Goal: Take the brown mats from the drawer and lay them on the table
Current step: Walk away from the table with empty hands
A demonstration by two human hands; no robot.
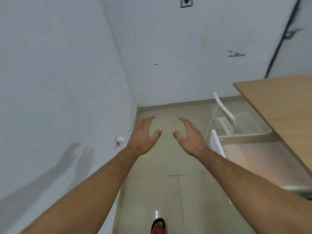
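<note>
No brown mats or drawer show in my view. My left hand (143, 135) and right hand (189, 135) hang side by side over the tiled floor (168, 191), palms facing each other, fingers spread and curved, grasping nothing. The wooden table (278, 105) runs along my right, its near corner by a white chair (236, 122). A white wall (59, 73) stands to my left.

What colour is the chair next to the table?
White. The chair has a perforated seat and stands beside the wooden table; the head view shows it.
</note>
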